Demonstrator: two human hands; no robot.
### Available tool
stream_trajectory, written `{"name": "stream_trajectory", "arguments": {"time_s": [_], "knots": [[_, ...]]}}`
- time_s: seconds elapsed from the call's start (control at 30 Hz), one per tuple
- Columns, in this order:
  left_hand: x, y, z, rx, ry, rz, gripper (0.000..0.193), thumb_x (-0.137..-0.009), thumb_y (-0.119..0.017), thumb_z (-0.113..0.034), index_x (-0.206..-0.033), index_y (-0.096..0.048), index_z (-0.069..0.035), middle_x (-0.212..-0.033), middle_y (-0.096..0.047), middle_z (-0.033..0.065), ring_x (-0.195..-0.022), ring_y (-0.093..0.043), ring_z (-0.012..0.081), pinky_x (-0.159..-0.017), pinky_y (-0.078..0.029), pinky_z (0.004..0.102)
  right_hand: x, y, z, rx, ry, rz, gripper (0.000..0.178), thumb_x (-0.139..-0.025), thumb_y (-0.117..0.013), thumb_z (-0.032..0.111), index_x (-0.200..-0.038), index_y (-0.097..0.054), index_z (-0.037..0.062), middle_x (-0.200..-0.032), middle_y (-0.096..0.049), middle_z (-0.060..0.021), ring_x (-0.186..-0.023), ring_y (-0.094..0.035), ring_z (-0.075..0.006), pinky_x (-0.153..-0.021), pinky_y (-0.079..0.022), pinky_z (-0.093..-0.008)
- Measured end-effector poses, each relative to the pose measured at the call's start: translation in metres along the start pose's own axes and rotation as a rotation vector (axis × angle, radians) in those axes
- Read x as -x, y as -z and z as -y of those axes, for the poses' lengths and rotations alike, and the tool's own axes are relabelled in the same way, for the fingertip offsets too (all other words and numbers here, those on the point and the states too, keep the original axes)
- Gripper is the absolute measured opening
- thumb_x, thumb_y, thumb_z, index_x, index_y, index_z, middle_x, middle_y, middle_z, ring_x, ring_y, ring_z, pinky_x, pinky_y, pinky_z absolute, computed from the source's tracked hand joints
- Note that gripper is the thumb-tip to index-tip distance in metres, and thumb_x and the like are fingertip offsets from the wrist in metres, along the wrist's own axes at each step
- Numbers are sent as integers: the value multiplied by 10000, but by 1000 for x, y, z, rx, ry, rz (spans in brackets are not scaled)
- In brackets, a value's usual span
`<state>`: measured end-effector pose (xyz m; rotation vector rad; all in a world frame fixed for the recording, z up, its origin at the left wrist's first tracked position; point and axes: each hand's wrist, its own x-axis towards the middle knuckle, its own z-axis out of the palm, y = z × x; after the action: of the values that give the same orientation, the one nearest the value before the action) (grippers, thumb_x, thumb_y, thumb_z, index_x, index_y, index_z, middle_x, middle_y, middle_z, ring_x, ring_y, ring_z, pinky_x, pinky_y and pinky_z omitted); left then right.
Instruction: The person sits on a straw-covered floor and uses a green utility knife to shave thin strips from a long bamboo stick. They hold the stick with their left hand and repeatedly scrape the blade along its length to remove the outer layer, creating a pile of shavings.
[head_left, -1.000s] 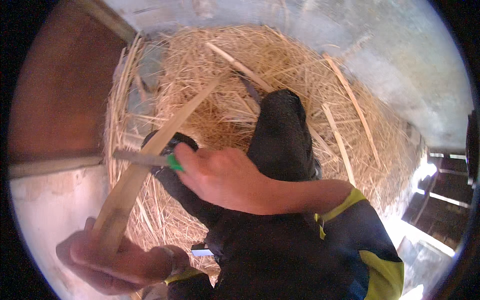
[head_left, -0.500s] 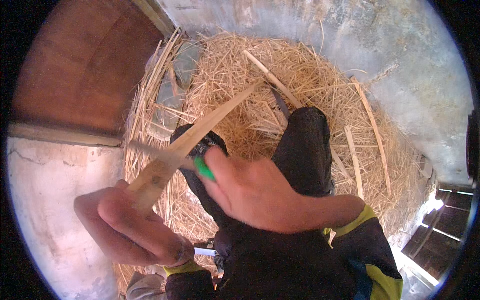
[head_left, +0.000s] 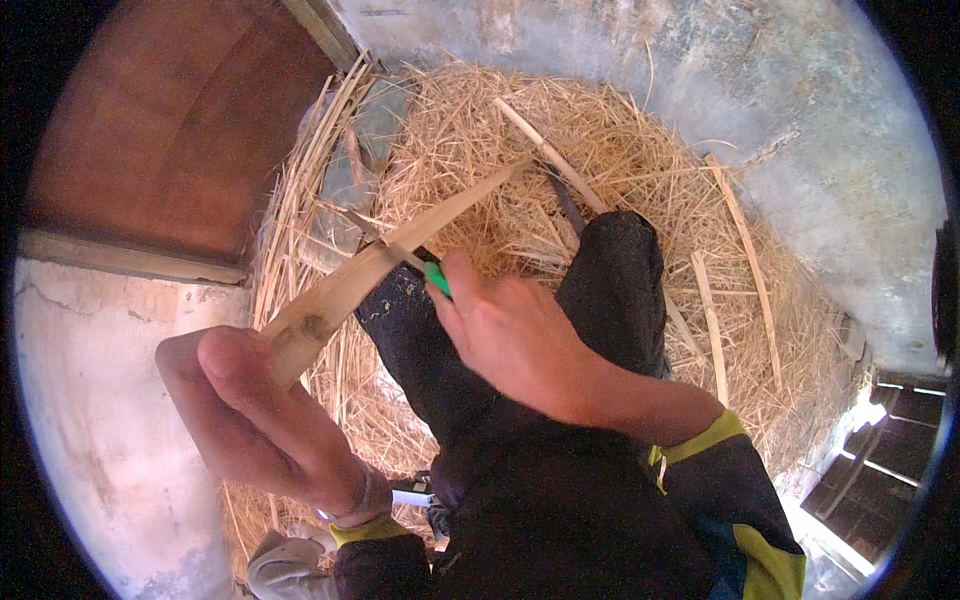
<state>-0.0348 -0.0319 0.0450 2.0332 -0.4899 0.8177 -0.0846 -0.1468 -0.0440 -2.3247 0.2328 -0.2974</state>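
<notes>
My left hand is closed round the lower end of a long, flat, pale bamboo strip, which has a dark knot close to the thumb. The strip slants up and away to the right, its far end narrowing over the shavings. In my right hand is a knife, gripped by its green handle. Its blade crosses the strip's upper face about midway, pointing up to the left. My fingers hide part of the handle. Below the knife, the strip passes over my left knee.
A heap of pale shavings spreads around my legs. Loose strips lie on it at right, and a bundle of thin strips at left. A dark narrow blade-like piece rests beside my right knee. Walls stand close behind.
My right hand and the knife have moved up and slightly right along the strip, farther from my left hand. The left hand keeps its hold, shifting only slightly.
</notes>
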Motion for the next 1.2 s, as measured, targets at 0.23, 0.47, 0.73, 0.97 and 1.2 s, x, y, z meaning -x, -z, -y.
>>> {"name": "stream_trajectory", "arguments": {"time_s": [0.23,0.47,0.73,0.97,1.2], "knots": [[2,0,-2,28,4,8,320,-926,-417,-290,-710,-365,-61,-663,-303,-4,-621,-311,83,-525,-309,221,-7,-9,-7,22,32,-98,221,-849,-528,194,-899,-430,3,-482,-505,-175,-474,-553,-374,-419,-449,-454],[7,-3,-1,13,-70,-59,321,-930,-404,-293,-711,-374,-61,-656,-308,-5,-618,-309,88,-529,-297,218,-12,-12,-6,17,50,-94,240,-831,-546,167,-961,-426,4,-513,-520,-196,-490,-554,-383,-428,-449,-458],[7,6,3,-14,26,28,319,-929,-402,-300,-718,-383,-62,-654,-326,1,-618,-317,90,-515,-302,227,-12,-23,-42,275,-22,25,223,-815,-518,156,-952,-449,-6,-569,-553,-191,-536,-586,-350,-473,-478,-435],[3,-1,-2,50,83,-94,333,-923,-411,-327,-730,-389,-57,-668,-328,5,-637,-338,102,-564,-332,240,17,-12,-132,81,-396,40,276,-913,-400,229,-1024,-408,-23,-724,-577,-243,-672,-591,-405,-583,-473,-470],[3,-2,-13,43,94,-4,322,-932,-398,-293,-724,-391,-47,-678,-334,9,-654,-342,98,-574,-328,232,4,28,1,-290,23,-10,229,-895,-461,211,-996,-420,10,-649,-545,-205,-628,-587,-382,-526,-434,-444]]}}
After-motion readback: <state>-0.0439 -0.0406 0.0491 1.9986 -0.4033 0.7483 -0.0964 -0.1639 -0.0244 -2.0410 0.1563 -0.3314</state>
